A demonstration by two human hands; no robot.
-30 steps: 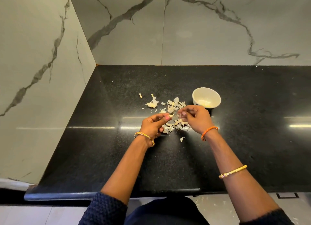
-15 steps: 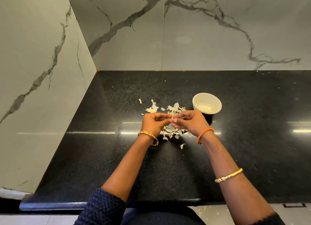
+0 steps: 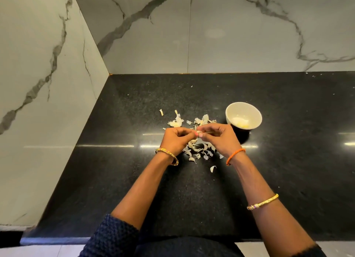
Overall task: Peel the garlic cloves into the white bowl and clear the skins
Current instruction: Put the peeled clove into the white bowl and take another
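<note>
Hands meet just left of the white bowl (image 3: 243, 115): the left hand (image 3: 175, 140) and right hand (image 3: 221, 137) each close a narrow fingertip grip on one small pale garlic clove (image 3: 199, 132). Papery, curled garlic skins (image 3: 197, 150) lie scattered on the speckled black stone worktop (image 3: 288, 170) under the hands. One round glossy bowl holds pale peeled pieces. No writing is legible.

I see one pale garlic clove (image 3: 199, 132) held above the black counter. Papery garlic skins (image 3: 197, 150) lie scattered beneath and behind. White bowl (image 3: 243, 115) upright to the right, pale peeled cloves (image 3: 240, 123) inside.
</note>
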